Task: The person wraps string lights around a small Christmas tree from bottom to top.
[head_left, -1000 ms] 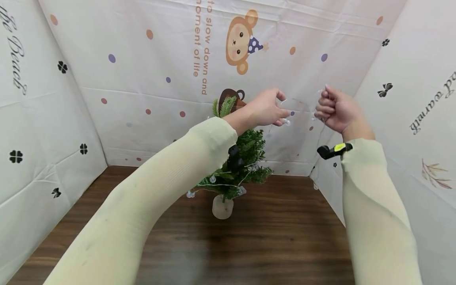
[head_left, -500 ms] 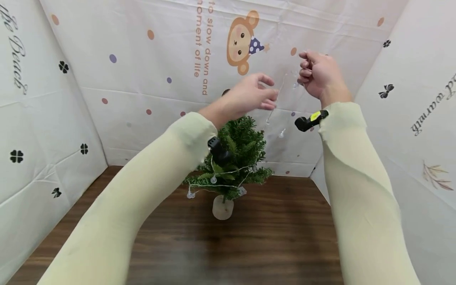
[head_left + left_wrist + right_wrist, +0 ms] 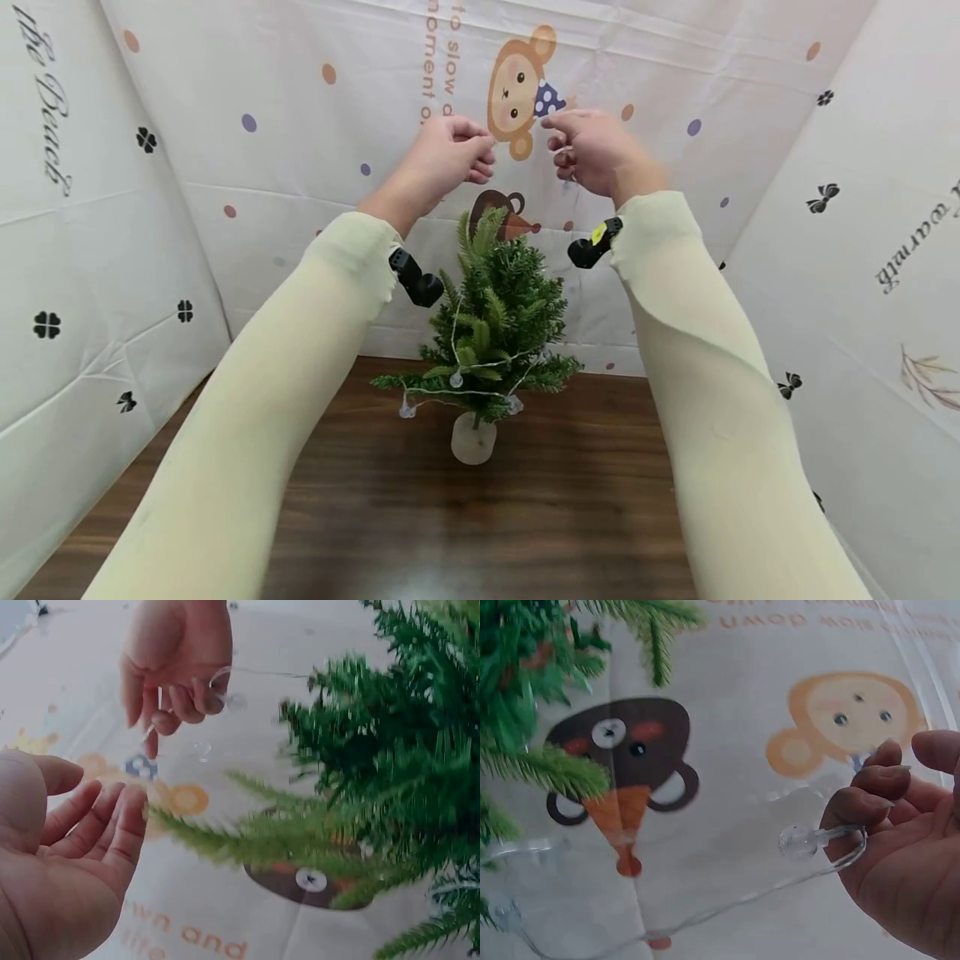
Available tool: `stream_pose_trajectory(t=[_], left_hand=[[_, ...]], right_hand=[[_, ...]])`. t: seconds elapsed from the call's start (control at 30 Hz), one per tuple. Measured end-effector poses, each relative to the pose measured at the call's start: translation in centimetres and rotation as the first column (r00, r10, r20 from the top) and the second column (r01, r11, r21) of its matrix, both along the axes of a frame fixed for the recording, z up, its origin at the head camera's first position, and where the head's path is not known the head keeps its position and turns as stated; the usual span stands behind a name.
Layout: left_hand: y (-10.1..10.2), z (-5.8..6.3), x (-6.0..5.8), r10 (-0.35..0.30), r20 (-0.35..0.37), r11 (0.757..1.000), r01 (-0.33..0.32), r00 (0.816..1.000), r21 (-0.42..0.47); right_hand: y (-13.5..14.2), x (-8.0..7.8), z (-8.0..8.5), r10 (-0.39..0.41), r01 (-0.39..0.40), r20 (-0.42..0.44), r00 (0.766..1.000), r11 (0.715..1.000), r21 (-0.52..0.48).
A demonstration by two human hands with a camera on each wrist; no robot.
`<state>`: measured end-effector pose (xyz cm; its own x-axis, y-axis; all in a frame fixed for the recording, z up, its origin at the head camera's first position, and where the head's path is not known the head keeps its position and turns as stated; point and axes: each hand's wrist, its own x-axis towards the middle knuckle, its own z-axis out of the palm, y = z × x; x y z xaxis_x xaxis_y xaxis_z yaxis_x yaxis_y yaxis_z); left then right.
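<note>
A small artificial Christmas tree (image 3: 517,292) stands upright on a pale round wooden base (image 3: 474,440). String lights (image 3: 456,380) with clear bulbs loop round its lower branches. To the tree's right and above its top, my right hand (image 3: 596,154) grips the wire of the string lights under curled fingers. In the right wrist view a clear bulb (image 3: 799,840) hangs beside those fingers, and the wire runs back toward the tree. My left hand (image 3: 450,157), up and left of the treetop, has loosely bent fingers with nothing between them in the left wrist view.
The tree stands on a dark wood-grain table (image 3: 480,525). A printed white cloth (image 3: 277,167) with cartoon animals closes off the back, and more cloth hangs at both sides. Black wrist cameras sit on both of my sleeves.
My right hand has moved left and up, carrying the wire to above the tree. My left hand has let go of the strand and moved left, uncovering the treetop.
</note>
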<state>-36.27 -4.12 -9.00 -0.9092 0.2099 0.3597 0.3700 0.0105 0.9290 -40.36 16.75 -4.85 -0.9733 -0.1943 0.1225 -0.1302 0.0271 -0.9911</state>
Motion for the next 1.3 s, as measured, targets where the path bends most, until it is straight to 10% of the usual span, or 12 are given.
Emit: stream_pose_trajectory(t=[0.13, 0.43, 0.77, 1.3], left_hand=[[-0.6, -0.8, -1.1, 0.084, -0.037, 0.983, -0.089, 0.996, -0.163], [0.5, -1.1, -2.6, 0.138, -0.172, 0.859, -0.204, 0.976, -0.469], [-0.1, -1.5, -3.3, 0.106, 0.022, 0.968, -0.098, 0.994, -0.231], [-1.1, -4.1, -5.1, 0.201, -0.065, 0.965, -0.209, 0.977, -0.159]], right_hand=[[-1.5, -0.1, -0.2, 0.054, -0.053, 0.0, 0.999, 0.994, 0.094], [-3.4, 1.0, -0.4, 0.143, -0.133, -0.012, 0.99, 0.946, 0.295], [-4.0, 1.7, -1.2, 0.265, -0.266, 0.053, 0.963, 0.902, 0.339], [-2.0, 1.2, -1.9, 0.187, -0.161, 0.009, 0.982, 0.816, 0.556]])
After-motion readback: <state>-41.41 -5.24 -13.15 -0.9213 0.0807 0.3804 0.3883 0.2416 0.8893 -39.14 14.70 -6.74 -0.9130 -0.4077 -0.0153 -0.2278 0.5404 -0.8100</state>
